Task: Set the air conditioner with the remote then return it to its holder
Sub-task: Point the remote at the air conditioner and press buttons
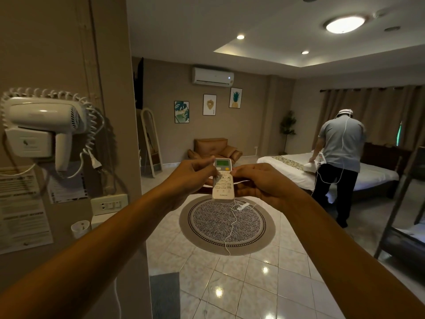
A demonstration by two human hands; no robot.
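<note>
I hold a white remote (223,191) upright at arm's length, its green screen at the top and its buttons facing me. My left hand (189,178) grips its left edge, with the thumb on the upper buttons. My right hand (259,180) holds the right side, a fingertip touching the buttons under the orange key. The white air conditioner (213,76) hangs high on the far wall, beyond the remote, with a small light lit on its right end. No remote holder shows in this view.
A wall-mounted hair dryer (43,125) with a coiled cord hangs at left above a socket panel (109,204). A round patterned rug (226,224) lies on the tiled floor. A person (338,155) bends over the bed (287,166) at right. A brown armchair (213,148) stands by the far wall.
</note>
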